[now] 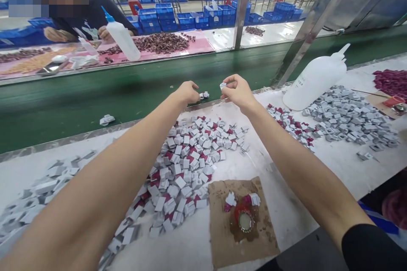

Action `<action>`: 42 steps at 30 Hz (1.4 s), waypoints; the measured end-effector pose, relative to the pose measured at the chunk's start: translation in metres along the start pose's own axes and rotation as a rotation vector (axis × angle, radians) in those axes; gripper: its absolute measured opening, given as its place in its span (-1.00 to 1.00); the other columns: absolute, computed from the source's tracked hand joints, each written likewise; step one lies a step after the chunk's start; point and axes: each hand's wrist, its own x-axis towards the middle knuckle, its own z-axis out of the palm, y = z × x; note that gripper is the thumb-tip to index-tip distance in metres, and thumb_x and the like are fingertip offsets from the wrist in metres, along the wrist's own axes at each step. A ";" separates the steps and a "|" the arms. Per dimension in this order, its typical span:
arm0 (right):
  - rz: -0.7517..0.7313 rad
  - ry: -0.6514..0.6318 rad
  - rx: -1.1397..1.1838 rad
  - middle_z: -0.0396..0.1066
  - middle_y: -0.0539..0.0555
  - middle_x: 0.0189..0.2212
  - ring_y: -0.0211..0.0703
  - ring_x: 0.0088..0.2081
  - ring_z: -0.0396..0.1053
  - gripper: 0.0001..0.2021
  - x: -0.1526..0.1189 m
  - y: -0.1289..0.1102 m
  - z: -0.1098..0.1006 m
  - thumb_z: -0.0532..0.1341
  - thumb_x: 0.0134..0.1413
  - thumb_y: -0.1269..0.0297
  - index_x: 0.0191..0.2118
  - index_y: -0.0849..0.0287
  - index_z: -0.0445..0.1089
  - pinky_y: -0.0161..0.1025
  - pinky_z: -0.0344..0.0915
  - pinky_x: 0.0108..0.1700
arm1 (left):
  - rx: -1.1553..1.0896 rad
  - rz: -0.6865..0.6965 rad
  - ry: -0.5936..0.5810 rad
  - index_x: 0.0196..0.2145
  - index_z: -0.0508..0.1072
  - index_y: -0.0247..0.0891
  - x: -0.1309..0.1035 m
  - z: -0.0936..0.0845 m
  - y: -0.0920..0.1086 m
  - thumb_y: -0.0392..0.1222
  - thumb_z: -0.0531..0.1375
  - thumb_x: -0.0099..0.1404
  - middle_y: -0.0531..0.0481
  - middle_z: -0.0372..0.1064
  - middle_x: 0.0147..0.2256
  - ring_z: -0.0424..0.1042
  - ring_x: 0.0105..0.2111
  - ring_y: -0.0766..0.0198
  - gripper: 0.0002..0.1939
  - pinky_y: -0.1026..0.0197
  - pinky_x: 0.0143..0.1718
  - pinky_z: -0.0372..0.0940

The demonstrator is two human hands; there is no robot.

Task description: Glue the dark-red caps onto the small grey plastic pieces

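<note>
Both my arms reach forward over the worktable to the edge of the green conveyor belt. My left hand (190,92) has its fingers curled together, with a small white plastic part (205,95) at the fingertips, low over the belt edge. Whether that part also rests on the belt I cannot tell. My right hand (239,92) pinches another small white plastic part (223,86) between thumb and fingers, just above the near belt edge. Below my arms spreads a pile of grey-white plastic parts (181,182) mixed with dark-red pieces.
A white part (107,120) lies on the green belt (152,89). Wet brown cardboard (222,241) holds a bottle cap (246,222). A large white squeeze bottle (310,82) leans right, beside more grey parts (356,114). Across the belt, a person (92,8) works near a blue-tipped bottle (122,38).
</note>
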 end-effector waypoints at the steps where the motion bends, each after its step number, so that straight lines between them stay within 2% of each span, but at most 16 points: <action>1: -0.011 -0.016 0.056 0.67 0.10 -0.10 -0.01 -0.13 0.72 -0.51 -0.014 -0.003 -0.006 0.24 0.32 0.44 0.32 0.11 0.49 0.00 0.70 -0.01 | -0.006 0.015 0.004 0.04 0.64 -0.31 -0.007 -0.005 0.002 -0.32 0.52 0.42 -0.21 0.63 0.13 0.65 0.10 -0.03 -0.71 -0.07 0.14 0.58; 3: -0.046 -0.070 0.213 0.66 0.06 -0.13 -0.05 -0.14 0.73 -0.56 -0.047 -0.009 -0.018 0.31 0.35 0.34 0.30 0.06 0.53 -0.04 0.71 0.00 | -0.032 0.061 -0.026 -0.02 0.64 -0.29 -0.029 -0.015 0.006 -0.52 0.48 0.27 -0.23 0.66 0.13 0.65 0.10 -0.04 -0.64 0.00 0.13 0.53; 5: -0.072 -0.125 0.406 0.67 0.06 -0.16 -0.03 -0.12 0.73 -0.62 -0.083 -0.016 -0.030 0.48 0.29 0.18 0.17 0.07 0.61 -0.05 0.71 -0.02 | -0.088 0.130 -0.073 0.00 0.65 -0.25 -0.066 -0.023 0.008 -0.56 0.39 0.31 -0.19 0.69 0.10 0.68 0.04 0.04 -0.63 0.06 0.08 0.53; 8: -0.106 -0.096 0.580 0.69 0.04 -0.23 -0.03 -0.19 0.71 -0.51 -0.139 -0.028 -0.043 0.71 0.02 -0.01 -0.04 0.08 0.62 -0.08 0.72 -0.14 | -0.257 0.269 -0.196 -0.01 0.68 -0.24 -0.139 -0.028 0.004 -0.35 0.27 0.54 -0.18 0.73 -0.01 0.72 -0.06 0.08 -0.82 0.05 0.02 0.56; 10: -0.141 -0.032 0.584 0.69 0.01 -0.27 -0.08 -0.25 0.68 -0.49 -0.174 -0.035 -0.046 0.76 -0.05 -0.05 -0.11 0.05 0.62 -0.11 0.72 -0.17 | -0.364 0.399 -0.271 -0.04 0.70 -0.21 -0.189 -0.027 -0.004 -0.11 0.28 0.62 -0.17 0.73 -0.04 0.71 -0.06 0.05 -0.80 0.02 0.01 0.57; 12: -0.171 0.015 0.566 0.68 -0.01 -0.28 -0.11 -0.26 0.67 -0.53 -0.204 -0.041 -0.047 0.76 -0.03 -0.06 -0.14 0.03 0.65 -0.13 0.73 -0.17 | -0.434 0.449 -0.273 -0.02 0.71 -0.17 -0.230 -0.025 -0.013 -0.06 0.34 0.59 -0.12 0.73 -0.08 0.70 -0.11 0.08 -0.81 0.06 -0.02 0.58; 15: -0.172 0.032 0.565 0.70 0.01 -0.25 -0.09 -0.23 0.70 -0.57 -0.241 -0.044 -0.047 0.76 -0.01 -0.05 -0.16 0.02 0.70 -0.13 0.76 -0.12 | -0.542 0.414 -0.276 -0.04 0.72 -0.16 -0.267 -0.020 -0.026 -0.09 0.40 0.55 -0.06 0.72 -0.18 0.69 -0.18 0.13 -0.86 0.13 -0.08 0.60; 18: -0.119 -0.025 0.582 0.74 0.04 -0.23 -0.06 -0.21 0.74 -0.60 -0.269 -0.043 -0.051 0.76 0.00 0.01 -0.12 0.02 0.75 -0.15 0.78 -0.11 | -0.609 0.383 -0.285 -0.11 0.73 -0.15 -0.286 -0.017 -0.038 -0.09 0.43 0.53 -0.03 0.71 -0.23 0.70 -0.19 0.15 -0.89 0.19 -0.12 0.62; 23: -0.063 -0.129 0.597 0.78 0.06 -0.21 -0.08 -0.29 0.77 -0.87 -0.312 -0.036 -0.059 0.56 0.39 0.13 -0.04 -0.03 0.82 -0.22 0.79 -0.17 | -0.675 0.335 -0.255 -0.09 0.75 -0.14 -0.317 -0.006 -0.057 -0.19 0.39 0.55 -0.01 0.72 -0.19 0.72 -0.19 0.20 -0.91 0.23 -0.12 0.63; 27: -0.080 -0.103 0.466 0.80 0.06 -0.05 -0.03 -0.11 0.82 -0.82 -0.349 -0.031 -0.057 0.56 0.37 0.25 0.02 -0.17 0.83 -0.30 0.77 -0.07 | -0.743 0.299 -0.247 -0.07 0.72 -0.14 -0.354 0.011 -0.075 -0.17 0.38 0.58 -0.02 0.74 -0.12 0.74 -0.12 0.20 -0.92 0.23 -0.03 0.63; 31: -0.140 -0.097 0.293 0.80 0.06 -0.15 -0.03 -0.16 0.81 -0.83 -0.375 -0.025 -0.058 0.59 0.31 0.19 -0.02 -0.22 0.85 -0.38 0.74 -0.14 | -0.628 0.306 -0.218 -0.02 0.69 -0.12 -0.387 0.019 -0.098 -0.14 0.30 0.66 -0.04 0.72 -0.10 0.73 -0.09 0.17 -0.87 0.18 0.00 0.61; 33: -0.138 -0.107 0.234 0.80 0.07 -0.22 -0.03 -0.25 0.80 -0.87 -0.381 -0.020 -0.063 0.61 0.28 0.10 -0.07 -0.20 0.87 -0.41 0.71 -0.21 | -0.452 0.332 -0.126 0.01 0.67 -0.10 -0.395 0.014 -0.116 -0.13 0.26 0.68 -0.06 0.70 -0.10 0.70 -0.12 0.12 -0.85 0.11 -0.01 0.59; 34: -0.132 -0.100 0.204 0.79 0.08 -0.25 -0.04 -0.29 0.79 -0.87 -0.383 -0.016 -0.065 0.61 0.27 0.07 -0.08 -0.19 0.87 -0.43 0.69 -0.26 | -0.322 0.341 -0.032 0.04 0.67 -0.09 -0.397 0.009 -0.128 -0.13 0.25 0.68 -0.08 0.69 -0.09 0.68 -0.09 0.08 -0.84 0.06 0.01 0.58; 38: -0.116 -0.029 0.125 0.77 0.08 -0.33 -0.05 -0.40 0.74 -0.86 -0.387 0.003 -0.077 0.64 0.22 0.03 -0.13 -0.18 0.88 -0.44 0.63 -0.40 | 0.329 0.253 0.457 0.19 0.69 -0.16 -0.391 -0.013 -0.182 -0.10 0.28 0.64 -0.33 0.55 0.09 0.45 0.15 -0.27 -0.71 -0.33 0.21 0.43; 40: -0.115 -0.028 0.081 0.78 0.08 -0.31 -0.04 -0.39 0.75 -0.87 -0.389 0.012 -0.080 0.62 0.23 0.04 -0.13 -0.17 0.88 -0.43 0.64 -0.39 | 0.546 0.169 0.560 0.18 0.71 -0.22 -0.384 -0.021 -0.204 -0.05 0.25 0.66 -0.41 0.46 0.14 0.37 0.17 -0.36 -0.67 -0.43 0.19 0.36; 42: -0.108 -0.050 0.016 0.80 0.07 -0.26 -0.05 -0.34 0.77 -0.86 -0.391 0.018 -0.081 0.59 0.27 0.07 -0.10 -0.16 0.88 -0.44 0.66 -0.35 | 0.658 0.127 0.550 0.12 0.74 -0.24 -0.376 -0.024 -0.218 -0.02 0.21 0.68 -0.41 0.43 0.14 0.36 0.14 -0.36 -0.65 -0.40 0.14 0.35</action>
